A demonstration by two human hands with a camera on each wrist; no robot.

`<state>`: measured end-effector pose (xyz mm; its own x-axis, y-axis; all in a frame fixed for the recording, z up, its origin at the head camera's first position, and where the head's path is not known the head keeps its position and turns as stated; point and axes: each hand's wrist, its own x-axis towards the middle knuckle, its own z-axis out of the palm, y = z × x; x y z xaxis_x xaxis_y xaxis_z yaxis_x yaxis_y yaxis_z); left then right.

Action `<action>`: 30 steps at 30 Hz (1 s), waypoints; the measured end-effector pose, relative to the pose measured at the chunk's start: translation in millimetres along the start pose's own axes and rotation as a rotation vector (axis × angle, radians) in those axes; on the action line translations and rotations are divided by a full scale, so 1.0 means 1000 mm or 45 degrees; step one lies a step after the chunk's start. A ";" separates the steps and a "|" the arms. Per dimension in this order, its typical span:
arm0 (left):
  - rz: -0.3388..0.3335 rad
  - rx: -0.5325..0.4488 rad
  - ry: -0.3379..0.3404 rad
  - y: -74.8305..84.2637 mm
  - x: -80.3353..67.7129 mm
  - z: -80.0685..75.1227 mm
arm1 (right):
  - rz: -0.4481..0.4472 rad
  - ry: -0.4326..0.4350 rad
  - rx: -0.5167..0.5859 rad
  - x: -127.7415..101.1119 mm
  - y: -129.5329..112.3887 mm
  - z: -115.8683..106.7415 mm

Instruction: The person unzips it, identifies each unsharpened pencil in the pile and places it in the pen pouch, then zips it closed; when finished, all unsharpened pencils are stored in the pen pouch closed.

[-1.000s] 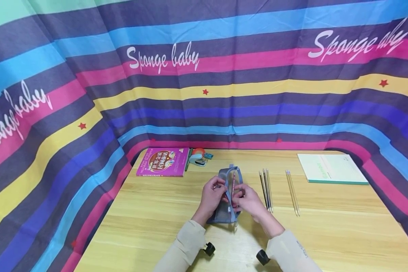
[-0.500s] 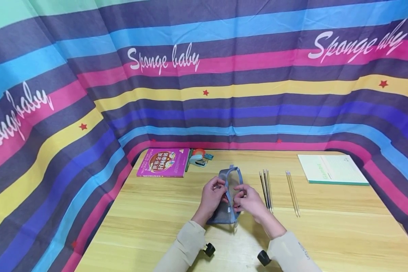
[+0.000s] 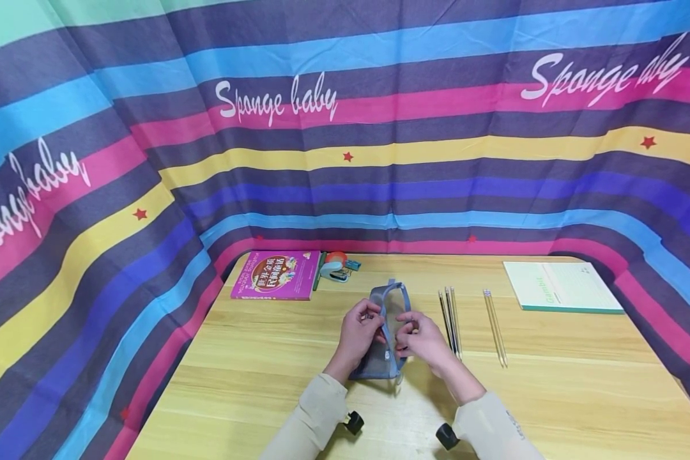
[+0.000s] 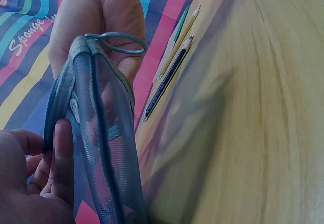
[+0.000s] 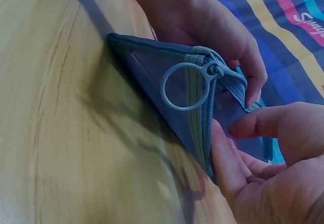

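A blue-grey mesh pencil pouch point(image 3: 388, 299) stands on its edge on the wooden table point(image 3: 552, 396), its mouth facing up. My left hand point(image 3: 372, 319) grips the left rim of the opening, thumb and fingers curled round it. My right hand point(image 3: 407, 332) pinches the right rim by the zipper. The pouch point(image 5: 152, 67) shows its round zipper ring point(image 5: 185, 87) in the right wrist view, with my right thumb point(image 5: 225, 158) on the zipper tape. In the left wrist view the mesh point(image 4: 101, 133) is stretched between both hands.
Two groups of pencils point(image 3: 450, 314) point(image 3: 494, 324) lie right of the pouch. A pink book point(image 3: 276, 275) and a stapler with tape point(image 3: 336, 265) sit at the back left. A green notebook point(image 3: 560, 285) lies at the back right. Striped cloth point(image 3: 345, 160) walls the table.
A red pencil that stuck out of the pouch's mouth one second ago has gone down inside. Both hands stay on the pouch's rim.
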<state>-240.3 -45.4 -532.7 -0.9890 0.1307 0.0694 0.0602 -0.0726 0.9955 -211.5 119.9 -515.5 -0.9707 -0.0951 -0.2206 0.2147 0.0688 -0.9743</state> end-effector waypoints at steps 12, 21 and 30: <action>-0.013 -0.005 0.008 0.001 0.000 -0.001 | -0.063 0.000 -0.018 0.000 -0.002 -0.007; -0.023 -0.011 0.007 0.001 0.000 -0.002 | -0.142 0.234 -0.134 0.008 -0.003 -0.015; -0.020 0.015 0.010 0.002 0.001 -0.005 | -0.141 0.299 -0.228 0.013 0.001 -0.023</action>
<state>-241.7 -50.1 -531.0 -0.9908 0.1241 0.0532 0.0461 -0.0591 0.9972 -226.7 141.1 -518.2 -0.9900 0.1183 -0.0764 0.1038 0.2464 -0.9636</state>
